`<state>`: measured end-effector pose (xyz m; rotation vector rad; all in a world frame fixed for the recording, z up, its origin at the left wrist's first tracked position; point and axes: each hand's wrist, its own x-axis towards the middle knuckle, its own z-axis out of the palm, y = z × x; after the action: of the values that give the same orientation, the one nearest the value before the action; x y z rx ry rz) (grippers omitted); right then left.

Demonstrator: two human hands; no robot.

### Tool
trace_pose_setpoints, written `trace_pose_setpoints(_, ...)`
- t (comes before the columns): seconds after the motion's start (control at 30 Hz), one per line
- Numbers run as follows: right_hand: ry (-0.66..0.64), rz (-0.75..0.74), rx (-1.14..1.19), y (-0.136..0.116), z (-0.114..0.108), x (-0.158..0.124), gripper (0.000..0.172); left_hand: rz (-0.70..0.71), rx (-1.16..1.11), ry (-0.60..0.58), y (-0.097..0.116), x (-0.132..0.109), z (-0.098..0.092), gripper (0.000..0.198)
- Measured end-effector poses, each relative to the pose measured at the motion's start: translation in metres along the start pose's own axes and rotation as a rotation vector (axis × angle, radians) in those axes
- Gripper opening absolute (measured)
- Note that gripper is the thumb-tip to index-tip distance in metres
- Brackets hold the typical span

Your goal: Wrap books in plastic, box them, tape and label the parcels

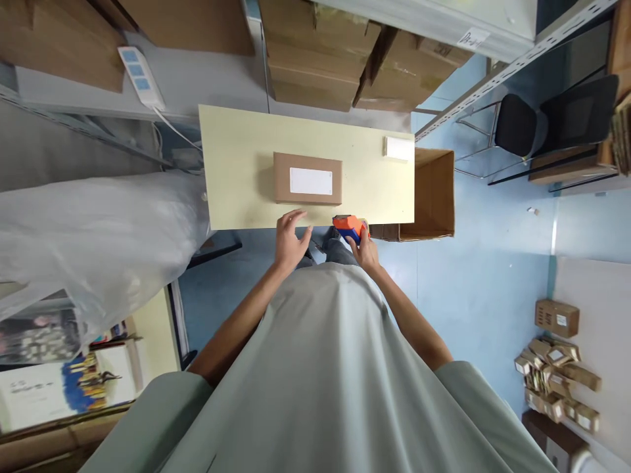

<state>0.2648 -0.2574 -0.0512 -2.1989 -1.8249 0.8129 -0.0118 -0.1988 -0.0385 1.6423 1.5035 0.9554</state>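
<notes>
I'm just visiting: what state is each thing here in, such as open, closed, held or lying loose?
Brown cardboard parcel: top closed, white paper label facing up.
Orange-and-blue plastic tool: held in the right hand.
Left hand: open, apparently holding nothing.
Large brown cardboard box right of the pale yellow table: open.
White power strip: cord attached; whether it is live, I can't tell.

Room either side of brown box (308,179)

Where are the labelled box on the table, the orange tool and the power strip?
Labelled box (309,180), head view: middle of top.
Orange tool (351,223), head view: orange part.
Power strip (137,71), head view: socket face.
</notes>
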Motion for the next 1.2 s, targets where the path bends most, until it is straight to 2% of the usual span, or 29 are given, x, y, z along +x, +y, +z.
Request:
trace_pose_setpoints(0.1, -0.038, -0.12, -0.115, 0.007, -0.006, -0.02, 0.065, 0.092, -0.012, -0.096, 0.024, -0.01, 0.0, 0.032)
trace_pose_setpoints(0.2, -0.054, -0.231, -0.173, 0.014, -0.016, -0.031, 0.058, 0.146, -0.014, -0.178, 0.042, -0.017, -0.002, 0.031)
trace_pose_setpoints(0.37, -0.061, -0.357, -0.189, 0.023, -0.036, -0.037, 0.062, 0.197, -0.026, -0.228, 0.059, -0.024, -0.004, 0.028)
trace_pose_setpoints(0.53, -0.085, -0.423, -0.151, 0.032, -0.061, -0.027, 0.069, 0.224, -0.05, -0.233, 0.077, -0.03, 0.006, 0.025)
trace_pose_setpoints(0.73, -0.15, -0.45, -0.108, 0.053, -0.094, -0.008, 0.078, 0.238, 0.023, -0.191, 0.107, -0.031, 0.036, 0.026)
trace_pose_setpoints(1.0, -0.271, -0.501, -0.039, 0.096, -0.127, 0.016, 0.083, 0.156, 0.115, -0.133, 0.146, -0.029, 0.085, 0.024)
trace_pose_setpoints(1.2, -0.337, -0.599, -0.045, 0.127, -0.141, 0.038, 0.083, 0.101, 0.12, -0.146, 0.16, -0.025, 0.117, 0.03)
